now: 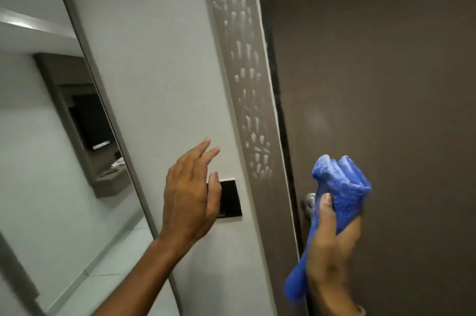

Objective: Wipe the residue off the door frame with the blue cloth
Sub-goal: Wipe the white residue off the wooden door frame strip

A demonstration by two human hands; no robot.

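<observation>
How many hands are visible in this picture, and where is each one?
2. The left hand is open, in front of the white wall, partly covering a dark switch plate. The right hand holds the blue cloth before the brown door.

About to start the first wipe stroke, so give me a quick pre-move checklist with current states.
1. Blue cloth gripped in right hand: ok.
2. Cloth touching the door frame: not ok; it is held in front of the door, to the right of the frame.
3. Residue in view: ok, white droplets and streaks run down the frame.
4. Left hand clear of the frame: ok; open, over the wall by the dark switch plate.
5. Cloth clear of the door knob: cannot tell.
</observation>
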